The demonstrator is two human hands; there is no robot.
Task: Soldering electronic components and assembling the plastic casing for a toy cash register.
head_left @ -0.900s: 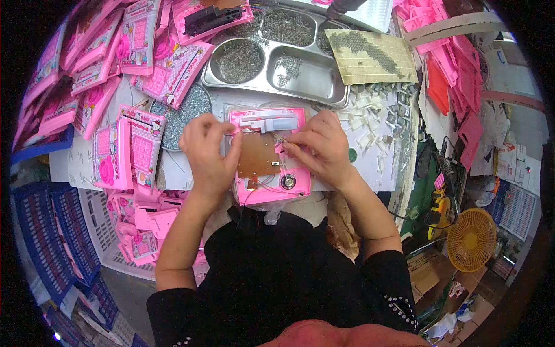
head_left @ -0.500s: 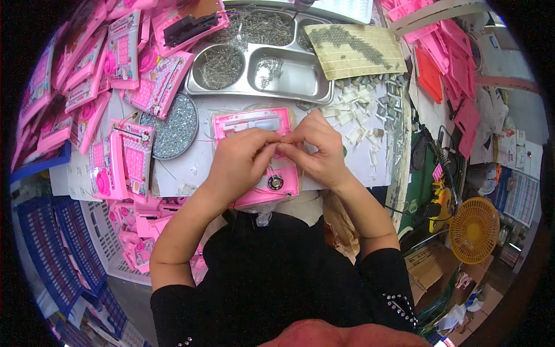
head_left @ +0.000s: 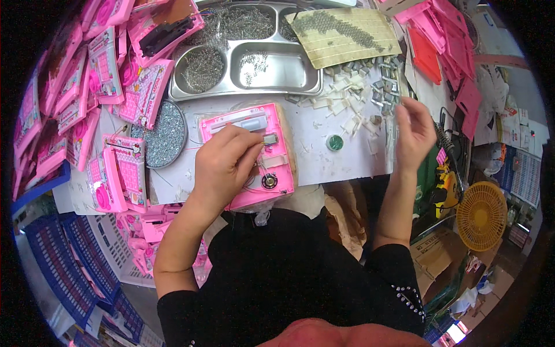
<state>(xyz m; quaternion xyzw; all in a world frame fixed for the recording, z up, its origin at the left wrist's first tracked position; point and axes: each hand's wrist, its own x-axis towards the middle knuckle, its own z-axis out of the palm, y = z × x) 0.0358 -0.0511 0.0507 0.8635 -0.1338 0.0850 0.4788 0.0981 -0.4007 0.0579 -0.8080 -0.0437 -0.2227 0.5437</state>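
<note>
The left hand [head_left: 222,165] covers the middle of the pink toy casing [head_left: 248,156], so whatever its fingertips pinch stays hidden. The right hand [head_left: 415,130] is blurred; whether it holds anything is unclear. The steel tray [head_left: 312,89] runs off the top edge, its tiny contents indistinct.

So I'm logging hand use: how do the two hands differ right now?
The left hand lies palm-down on the open pink toy case, fingers curled at its parts; the right hand is lifted off to the side, above the small white pieces, touching nothing I can see. Both are bare.
</note>
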